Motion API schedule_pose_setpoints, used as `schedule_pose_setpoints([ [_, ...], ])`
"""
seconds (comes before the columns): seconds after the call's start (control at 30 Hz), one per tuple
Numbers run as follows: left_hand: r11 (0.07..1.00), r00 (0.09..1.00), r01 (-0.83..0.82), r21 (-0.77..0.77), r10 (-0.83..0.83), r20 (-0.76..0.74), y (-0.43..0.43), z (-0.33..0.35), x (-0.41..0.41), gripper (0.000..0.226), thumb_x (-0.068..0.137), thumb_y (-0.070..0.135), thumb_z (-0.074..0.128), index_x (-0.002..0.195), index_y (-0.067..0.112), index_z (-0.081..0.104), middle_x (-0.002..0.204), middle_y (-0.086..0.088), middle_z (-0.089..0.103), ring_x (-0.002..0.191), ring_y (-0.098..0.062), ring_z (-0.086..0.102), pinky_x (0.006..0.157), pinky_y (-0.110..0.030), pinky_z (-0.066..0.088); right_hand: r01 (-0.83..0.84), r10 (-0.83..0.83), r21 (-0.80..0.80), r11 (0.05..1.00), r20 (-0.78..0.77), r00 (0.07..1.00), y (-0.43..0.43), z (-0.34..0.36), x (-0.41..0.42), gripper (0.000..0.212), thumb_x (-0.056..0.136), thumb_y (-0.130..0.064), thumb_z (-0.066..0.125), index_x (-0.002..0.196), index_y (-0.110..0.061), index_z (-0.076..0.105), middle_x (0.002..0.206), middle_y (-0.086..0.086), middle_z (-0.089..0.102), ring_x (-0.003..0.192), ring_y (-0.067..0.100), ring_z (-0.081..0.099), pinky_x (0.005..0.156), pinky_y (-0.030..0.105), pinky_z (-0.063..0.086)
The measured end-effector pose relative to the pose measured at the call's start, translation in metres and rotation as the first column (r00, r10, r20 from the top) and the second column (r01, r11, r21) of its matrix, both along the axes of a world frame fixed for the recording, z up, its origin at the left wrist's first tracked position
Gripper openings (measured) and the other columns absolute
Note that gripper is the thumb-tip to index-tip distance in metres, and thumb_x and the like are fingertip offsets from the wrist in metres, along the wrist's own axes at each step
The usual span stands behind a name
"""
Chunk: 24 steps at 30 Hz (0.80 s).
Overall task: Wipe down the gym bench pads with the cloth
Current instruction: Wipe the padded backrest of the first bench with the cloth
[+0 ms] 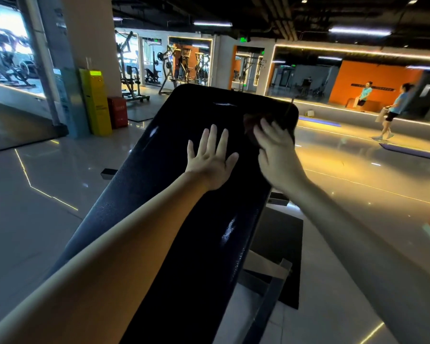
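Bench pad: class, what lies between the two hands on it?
Nothing but a bare strip of the black bench pad separates the left hand from the right hand, as the head view shows.

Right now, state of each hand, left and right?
Left hand: open, flat on the bench pad.
Right hand: on the cloth, motion-blurred; cannot tell if the fingers grip it.

A yellow kiosk [96,100] and a red box [117,111] are standing beside a pillar [90,33] while a person in teal [395,110] is walking at far right.
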<state>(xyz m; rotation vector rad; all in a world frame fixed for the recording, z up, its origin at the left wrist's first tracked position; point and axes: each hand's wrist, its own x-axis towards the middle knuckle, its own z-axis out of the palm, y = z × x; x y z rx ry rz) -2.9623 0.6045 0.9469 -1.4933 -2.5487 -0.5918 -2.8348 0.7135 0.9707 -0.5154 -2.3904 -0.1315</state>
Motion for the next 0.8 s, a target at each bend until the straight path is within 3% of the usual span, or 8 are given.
schedule_pose_setpoints([
  [0.17, 0.995, 0.999, 0.023, -0.098, -0.026, -0.031, -0.008, 0.004, -0.004, 0.067, 0.102, 0.046, 0.021, 0.152, 0.023, -0.018, 0.158, -0.002, -0.027, 0.145, -0.018, -0.025, 0.117, -0.046, -0.012, -0.154, 0.155, -0.018, 0.988, 0.132, 0.979, -0.041, -0.05, 0.041, 0.058, 0.092, -0.026, 0.017, 0.145, -0.012, 0.034, 0.156, 0.004, 0.021, 0.146, 0.02, 0.007, 0.118, 0.035, 0.004],
  [0.27, 0.991, 0.998, 0.037, -0.132, -0.043, -0.044, -0.014, 0.005, -0.006, 0.069, 0.102, 0.048, 0.022, 0.152, 0.024, -0.018, 0.158, -0.001, -0.028, 0.145, -0.017, -0.025, 0.118, -0.045, -0.011, -0.173, 0.17, 0.003, 0.985, 0.174, 0.97, -0.034, -0.041, 0.041, 0.049, 0.097, -0.016, 0.034, 0.146, -0.011, 0.033, 0.157, 0.003, 0.019, 0.147, 0.019, 0.006, 0.117, 0.03, 0.001],
  [0.33, 0.991, 0.998, 0.027, -0.133, -0.034, -0.052, -0.016, 0.003, -0.006, 0.068, 0.101, 0.052, 0.018, 0.151, 0.025, -0.019, 0.157, 0.0, -0.03, 0.145, -0.016, -0.026, 0.119, -0.045, -0.012, -0.161, 0.162, -0.02, 0.987, 0.123, 0.979, -0.02, -0.025, 0.031, 0.052, 0.095, -0.006, 0.042, 0.146, -0.01, 0.033, 0.157, 0.003, 0.019, 0.147, 0.02, 0.007, 0.117, 0.029, 0.004],
  [0.57, 0.994, 0.997, 0.06, -0.095, -0.064, -0.043, -0.015, -0.002, -0.01, 0.067, 0.101, 0.053, 0.014, 0.151, 0.026, -0.02, 0.156, 0.0, -0.032, 0.143, -0.015, -0.029, 0.117, -0.044, -0.016, 0.083, -0.108, -0.168, 0.982, -0.146, 0.983, 0.056, 0.056, -0.015, 0.046, 0.095, 0.0, 0.037, 0.141, 0.0, 0.039, 0.155, 0.014, 0.023, 0.144, 0.031, 0.017, 0.119, 0.04, 0.015],
  [0.67, 0.994, 0.998, 0.059, -0.092, -0.062, -0.031, -0.013, -0.003, -0.01, 0.066, 0.101, 0.054, 0.014, 0.151, 0.027, -0.021, 0.156, 0.0, -0.033, 0.143, -0.015, -0.03, 0.117, -0.045, -0.016, 0.106, -0.137, -0.184, 0.977, -0.168, 0.976, 0.051, 0.054, -0.022, 0.046, 0.095, 0.0, 0.036, 0.14, 0.0, 0.039, 0.153, 0.015, 0.026, 0.143, 0.032, 0.018, 0.119, 0.041, 0.016],
  [0.8, 0.993, 0.998, 0.056, -0.104, -0.058, -0.023, -0.014, -0.002, -0.009, 0.066, 0.101, 0.053, 0.014, 0.151, 0.027, -0.021, 0.156, 0.0, -0.033, 0.143, -0.015, -0.03, 0.118, -0.046, -0.015, 0.033, -0.045, -0.101, 0.994, -0.115, 0.992, 0.008, 0.01, -0.003, 0.048, 0.093, -0.004, 0.039, 0.141, -0.003, 0.04, 0.152, 0.014, 0.03, 0.143, 0.032, 0.021, 0.118, 0.038, 0.014],
])
